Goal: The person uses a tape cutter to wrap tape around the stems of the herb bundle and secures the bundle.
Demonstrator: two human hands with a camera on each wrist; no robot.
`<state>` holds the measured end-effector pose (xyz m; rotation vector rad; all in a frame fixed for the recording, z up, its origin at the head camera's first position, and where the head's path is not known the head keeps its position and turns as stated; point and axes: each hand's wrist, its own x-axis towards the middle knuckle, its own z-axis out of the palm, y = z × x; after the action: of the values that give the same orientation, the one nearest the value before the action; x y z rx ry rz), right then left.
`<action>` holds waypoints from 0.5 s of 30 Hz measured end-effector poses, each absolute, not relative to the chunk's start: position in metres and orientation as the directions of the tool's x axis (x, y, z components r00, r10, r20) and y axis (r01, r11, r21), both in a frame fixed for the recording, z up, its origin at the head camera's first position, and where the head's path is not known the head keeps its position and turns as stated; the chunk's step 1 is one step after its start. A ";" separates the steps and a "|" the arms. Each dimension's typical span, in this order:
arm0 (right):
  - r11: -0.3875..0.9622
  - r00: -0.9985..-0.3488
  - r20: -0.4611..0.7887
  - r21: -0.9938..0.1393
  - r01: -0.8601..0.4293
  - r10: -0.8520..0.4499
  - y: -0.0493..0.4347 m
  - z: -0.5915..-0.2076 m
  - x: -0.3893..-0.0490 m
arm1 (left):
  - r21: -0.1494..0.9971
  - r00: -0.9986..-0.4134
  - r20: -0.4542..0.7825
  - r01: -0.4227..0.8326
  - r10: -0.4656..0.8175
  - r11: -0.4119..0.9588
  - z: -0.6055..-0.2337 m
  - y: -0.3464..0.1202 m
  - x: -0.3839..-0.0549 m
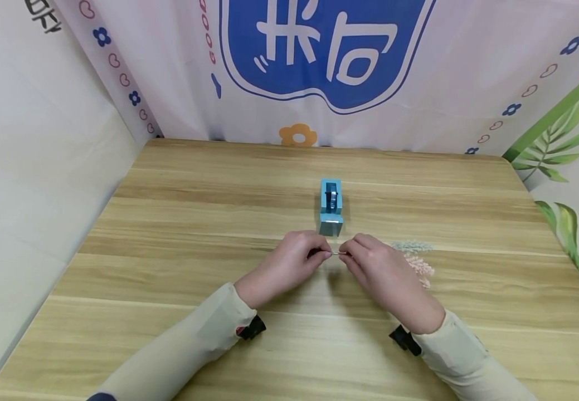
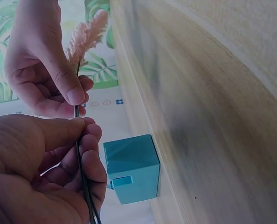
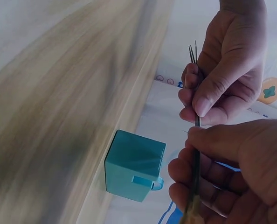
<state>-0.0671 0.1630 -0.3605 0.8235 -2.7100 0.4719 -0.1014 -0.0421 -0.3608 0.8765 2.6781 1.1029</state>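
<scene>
Both hands meet above the middle of the table. My left hand (image 1: 291, 259) pinches a small bundle of thin dark stems (image 2: 86, 186) between thumb and fingers. Close beside it, my right hand (image 1: 387, 270) pinches the same bundle nearer the flower heads. A short pale, shiny stretch of it shows between the fingertips; whether tape is on it I cannot tell. Fluffy pink dried-look flowers (image 1: 421, 268) and a grey-green sprig (image 1: 412, 246) stick out past the right hand. The bare stem ends (image 3: 192, 55) poke out beyond the left hand.
A blue tape dispenser (image 1: 331, 206) with a roll inside stands on the wooden table (image 1: 209, 195) just beyond the hands. A printed cloth (image 1: 184, 72) hangs along the table's back edge. Dark wrist cameras (image 1: 251, 328) sit at both sleeve cuffs.
</scene>
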 end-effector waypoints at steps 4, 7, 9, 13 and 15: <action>0.789 -0.798 0.330 -0.200 -0.581 -0.504 0.163 -0.360 -0.067 | 0.678 -0.826 0.120 0.474 0.551 0.562 -0.362 -0.042 -0.102; 0.790 -0.796 0.315 -0.182 -0.585 -0.517 0.164 -0.360 -0.067 | 0.680 -0.826 0.126 0.475 0.550 0.558 -0.363 -0.041 -0.102; 0.791 -0.799 0.308 -0.185 -0.583 -0.517 0.164 -0.361 -0.068 | 0.683 -0.828 0.128 0.473 0.546 0.557 -0.363 -0.041 -0.102; 0.788 -0.797 0.314 -0.193 -0.585 -0.515 0.163 -0.361 -0.070 | 0.689 -0.831 0.132 0.468 0.540 0.554 -0.363 -0.040 -0.102; 0.785 -0.796 0.323 -0.201 -0.586 -0.512 0.163 -0.362 -0.071 | 0.690 -0.834 0.132 0.465 0.535 0.554 -0.362 -0.040 -0.102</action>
<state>-0.0713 0.1633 -0.3620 0.8536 -2.7261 0.4279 -0.1015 -0.0403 -0.3622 0.8666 2.6863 1.1506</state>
